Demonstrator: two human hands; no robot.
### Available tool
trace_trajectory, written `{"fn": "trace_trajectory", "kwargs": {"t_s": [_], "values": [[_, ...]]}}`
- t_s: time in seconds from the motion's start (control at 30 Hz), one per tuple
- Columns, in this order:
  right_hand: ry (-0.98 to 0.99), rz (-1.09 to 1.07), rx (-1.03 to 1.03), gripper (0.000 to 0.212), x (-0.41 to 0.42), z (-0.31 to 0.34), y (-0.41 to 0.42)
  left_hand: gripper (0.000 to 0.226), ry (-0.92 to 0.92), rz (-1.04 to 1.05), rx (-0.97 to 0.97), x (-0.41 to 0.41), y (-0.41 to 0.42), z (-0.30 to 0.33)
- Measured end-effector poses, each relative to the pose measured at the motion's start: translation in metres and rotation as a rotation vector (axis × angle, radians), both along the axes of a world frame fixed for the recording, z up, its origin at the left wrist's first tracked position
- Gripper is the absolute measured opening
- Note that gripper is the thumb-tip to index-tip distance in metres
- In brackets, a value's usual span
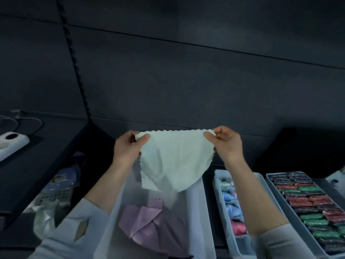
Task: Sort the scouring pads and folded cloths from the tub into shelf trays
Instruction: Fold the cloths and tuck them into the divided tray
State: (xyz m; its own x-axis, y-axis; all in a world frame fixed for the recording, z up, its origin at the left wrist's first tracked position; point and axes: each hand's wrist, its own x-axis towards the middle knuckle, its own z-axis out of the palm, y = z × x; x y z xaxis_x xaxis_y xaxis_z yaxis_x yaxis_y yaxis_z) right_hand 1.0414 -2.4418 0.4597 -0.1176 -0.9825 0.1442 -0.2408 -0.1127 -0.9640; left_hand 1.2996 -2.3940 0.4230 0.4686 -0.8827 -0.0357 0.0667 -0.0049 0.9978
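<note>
A pale mint cloth [173, 161] with zigzag edges hangs spread out above the translucent tub [200, 212]. My left hand [128, 148] pinches its upper left corner and my right hand [225, 143] pinches its upper right corner. Inside the tub lies a crumpled lilac cloth [149, 227]. To the right, a narrow grey tray [217, 182] holds folded cloths in white, blue and pink [232, 208]. Further right, a wider tray [270, 186] is packed with wrapped scouring pads in green, red and dark colours [308, 200].
Dark shelving and a dark back wall surround the trays. On the left shelf sit a white power strip [11, 144] with cables, and below it packaged goods in plastic bags [56, 191]. A black box [302, 152] stands behind the right trays.
</note>
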Motion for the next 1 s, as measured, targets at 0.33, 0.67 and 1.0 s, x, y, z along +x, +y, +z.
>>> {"fn": "trace_trajectory", "kwargs": {"t_s": [0.33, 0.67, 1.0], "values": [[-0.158, 0.236, -0.185, 0.013, 0.061, 0.011, 0.027, 0.007, -0.296, -0.055, -0.347, -0.08, 0.004, 0.039], [-0.092, 0.131, -0.265, 0.012, 0.054, 0.015, 0.036, 0.011, -0.335, -0.026, -0.356, -0.086, 0.006, 0.038], [-0.018, 0.207, -0.228, 0.02, 0.041, 0.013, 0.025, 0.045, -0.087, -0.299, -0.228, -0.079, 0.005, 0.042]]}}
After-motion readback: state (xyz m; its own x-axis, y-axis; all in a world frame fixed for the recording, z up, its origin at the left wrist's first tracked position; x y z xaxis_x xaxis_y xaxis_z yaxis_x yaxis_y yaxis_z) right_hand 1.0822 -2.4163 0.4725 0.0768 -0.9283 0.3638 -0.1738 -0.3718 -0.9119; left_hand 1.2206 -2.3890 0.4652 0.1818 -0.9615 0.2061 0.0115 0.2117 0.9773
